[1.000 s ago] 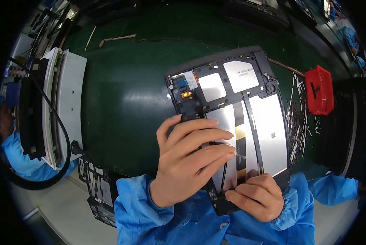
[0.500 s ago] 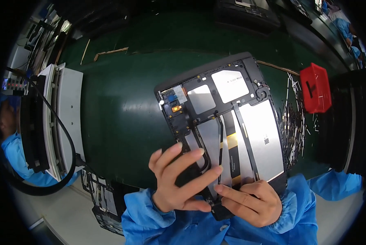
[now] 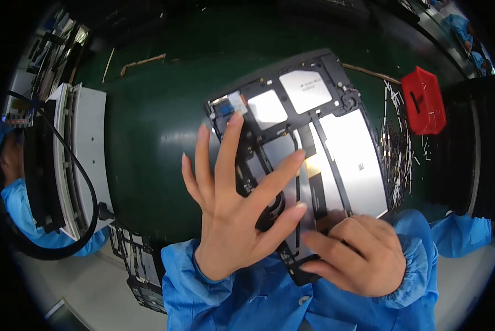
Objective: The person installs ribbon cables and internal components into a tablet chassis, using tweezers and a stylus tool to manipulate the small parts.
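Observation:
An opened tablet (image 3: 363,149), its inner side up, lies tilted before me with silver plates, a black frame and flat cables bare. My left hand (image 3: 225,226) is spread over its left part. One long fingertip reaches a small pale film (image 3: 237,102) near the far left corner; another lies by the dark strip in the middle. My right hand (image 3: 369,256) rests at the near edge, thumb and forefinger apart with nothing seen between them and the other fingers curled. A gold patch (image 3: 313,166) shows on the wide dark cable between the plates.
A red bin (image 3: 426,105) stands at the right beside a heap of thin black and white strips (image 3: 396,149). White panels (image 3: 90,149) and a black cable (image 3: 93,187) are at the left. More opened device parts (image 3: 142,265) sit lower left. Co-workers' blue sleeves show at both sides.
My left hand has reached farther across the tablet, with its fingers spread wider. My right forefinger has lifted back from the near edge, apart from the thumb. The whole view has shifted slightly.

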The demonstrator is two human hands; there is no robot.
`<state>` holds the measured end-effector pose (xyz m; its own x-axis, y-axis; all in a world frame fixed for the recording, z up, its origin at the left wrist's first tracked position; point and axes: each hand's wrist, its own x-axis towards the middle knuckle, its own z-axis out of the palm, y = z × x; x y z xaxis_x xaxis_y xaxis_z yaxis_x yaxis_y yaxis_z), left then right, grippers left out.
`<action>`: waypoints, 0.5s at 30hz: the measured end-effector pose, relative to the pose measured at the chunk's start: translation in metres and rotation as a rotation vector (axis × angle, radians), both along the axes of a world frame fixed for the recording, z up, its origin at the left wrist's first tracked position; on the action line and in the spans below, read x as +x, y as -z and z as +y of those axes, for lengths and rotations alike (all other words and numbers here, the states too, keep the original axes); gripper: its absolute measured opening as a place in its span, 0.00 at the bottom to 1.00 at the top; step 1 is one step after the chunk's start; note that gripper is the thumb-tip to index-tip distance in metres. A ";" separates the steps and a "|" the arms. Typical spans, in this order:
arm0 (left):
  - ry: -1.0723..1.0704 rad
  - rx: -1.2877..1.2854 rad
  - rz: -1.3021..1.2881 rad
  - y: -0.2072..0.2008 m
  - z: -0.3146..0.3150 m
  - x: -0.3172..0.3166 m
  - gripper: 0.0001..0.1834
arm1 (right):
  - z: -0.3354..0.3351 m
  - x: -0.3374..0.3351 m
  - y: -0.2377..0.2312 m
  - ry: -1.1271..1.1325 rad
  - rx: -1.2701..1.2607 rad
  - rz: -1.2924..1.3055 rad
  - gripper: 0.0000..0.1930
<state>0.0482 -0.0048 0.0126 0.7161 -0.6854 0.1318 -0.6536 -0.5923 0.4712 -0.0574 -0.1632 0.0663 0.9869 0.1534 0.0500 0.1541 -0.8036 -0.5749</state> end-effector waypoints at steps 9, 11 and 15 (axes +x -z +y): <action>-0.063 -0.187 0.116 -0.006 -0.004 -0.008 0.26 | 0.009 -0.033 -0.005 -0.173 -0.228 0.088 0.34; -0.087 -0.103 0.080 -0.005 -0.003 -0.012 0.31 | 0.003 -0.033 -0.005 -0.159 -0.135 0.101 0.34; -0.206 -0.706 0.287 0.034 0.013 -0.038 0.34 | -0.021 -0.040 0.000 0.012 -0.025 -0.048 0.36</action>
<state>0.0106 0.0081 -0.0218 0.8915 -0.3580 0.2775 -0.3594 -0.1862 0.9144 -0.0974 -0.1842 0.0664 0.9852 0.1435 0.0938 0.1715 -0.8195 -0.5469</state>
